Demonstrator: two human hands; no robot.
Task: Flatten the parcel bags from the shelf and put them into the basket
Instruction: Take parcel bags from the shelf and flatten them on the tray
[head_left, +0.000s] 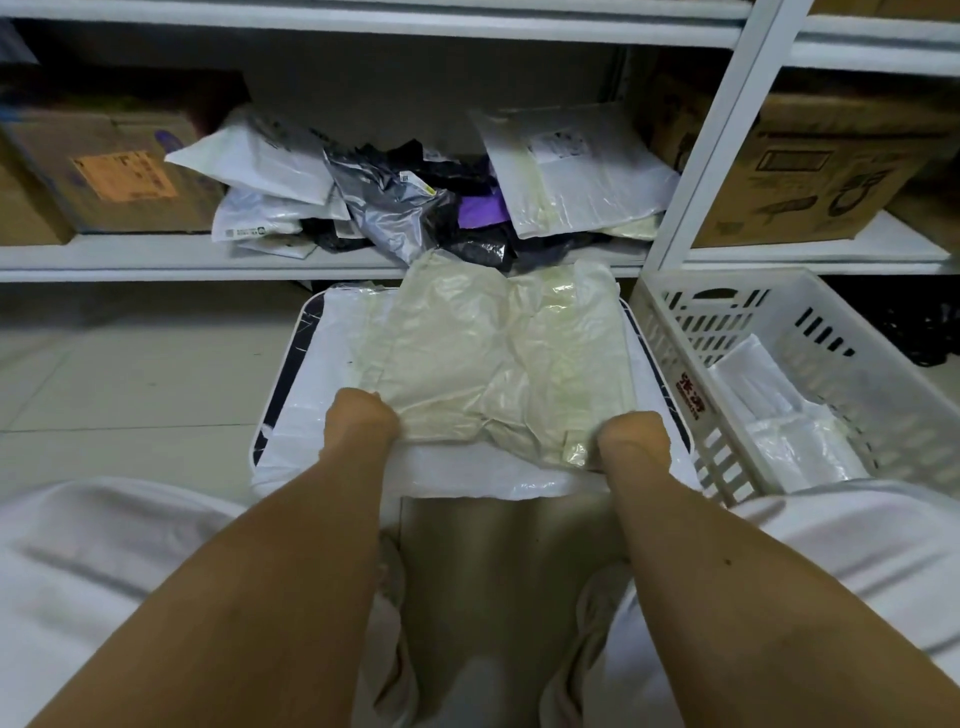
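Head view, left hand (361, 415): fingers curled over the near left edge of the cream parcel bag (493, 353), gripping it.
Right hand (631, 436): curled on the bag's near right corner; fingertips are hidden, so the grip is probably a pinch.
Bag position: spread on a white bag (467, 475) covering a stool-like stand (291, 358), still creased.
Slip risk: pulling unevenly could drag both bags off the stand.
Basket (670, 332): just right, already holding flattened bags.
Shelf pile (395, 202): loose bags overhang the edge and could slide down.
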